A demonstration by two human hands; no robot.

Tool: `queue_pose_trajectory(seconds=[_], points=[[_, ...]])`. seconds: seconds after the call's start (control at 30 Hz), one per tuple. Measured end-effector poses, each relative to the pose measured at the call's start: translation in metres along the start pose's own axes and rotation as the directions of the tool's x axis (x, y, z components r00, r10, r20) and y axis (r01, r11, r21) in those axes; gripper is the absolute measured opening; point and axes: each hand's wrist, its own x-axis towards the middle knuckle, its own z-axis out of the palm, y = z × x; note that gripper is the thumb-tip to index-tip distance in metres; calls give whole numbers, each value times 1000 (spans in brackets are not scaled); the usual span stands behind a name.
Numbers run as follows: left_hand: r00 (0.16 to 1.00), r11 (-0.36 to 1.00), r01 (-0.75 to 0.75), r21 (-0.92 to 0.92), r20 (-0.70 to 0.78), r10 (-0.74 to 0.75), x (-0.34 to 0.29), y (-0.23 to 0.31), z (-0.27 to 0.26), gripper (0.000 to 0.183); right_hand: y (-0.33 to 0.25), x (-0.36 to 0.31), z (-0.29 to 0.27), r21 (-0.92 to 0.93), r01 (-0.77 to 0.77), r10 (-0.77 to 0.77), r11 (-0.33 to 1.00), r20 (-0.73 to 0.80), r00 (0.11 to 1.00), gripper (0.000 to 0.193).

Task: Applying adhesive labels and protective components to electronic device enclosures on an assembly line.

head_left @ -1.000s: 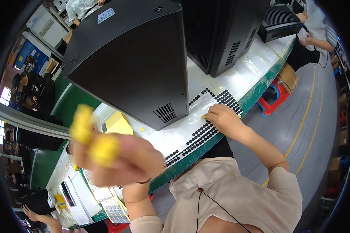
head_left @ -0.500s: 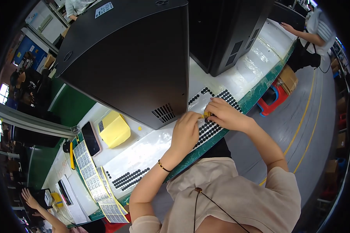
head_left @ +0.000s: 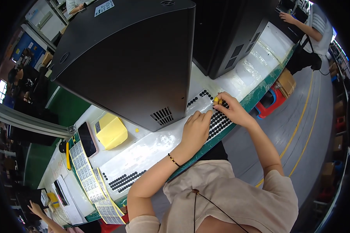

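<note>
My right hand (head_left: 232, 110) is closed in a pinch on a small yellow piece (head_left: 216, 101), whose exact kind I cannot make out. It is over the far part of a sheet of round black pads (head_left: 220, 122), set in rows along the bench edge. Beside it, my left hand (head_left: 197, 130) rests on the same sheet, fingers partly bent and slightly apart, with no object visible in them. Its palm side is hidden. Directly behind the hands rises a tall black cabinet-like case (head_left: 132, 73) with a slotted vent low on its side.
A second black case (head_left: 231, 39) stands to the right. On the left lie a yellow folded box (head_left: 112, 131), a phone (head_left: 88, 139), label sheets (head_left: 85, 171) and another sheet of black pads (head_left: 122, 181). A red stool (head_left: 269, 108) stands past the bench edge. Other people work nearby.
My hands have come apart. The right has lifted away to the right with the yellow piece; the left has shifted right onto the black-pad sheet. The view has shifted slightly.
</note>
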Motion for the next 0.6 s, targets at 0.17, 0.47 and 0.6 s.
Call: queue_pose_trajectory(seconds=[0.17,0.47,0.6], points=[[999,1000,6,19,-35,-5,4,0,3,27,2,1,1,-224,87,-79,971,45,996,13],[922,966,-254,-45,-315,228,2,37,-58,28,5,6,1,-394,304,-294,868,88,952,13],[847,947,-259,191,-426,318,-1,81,-151,33,0,6,-8,-370,273,-260,888,86,962,13]])
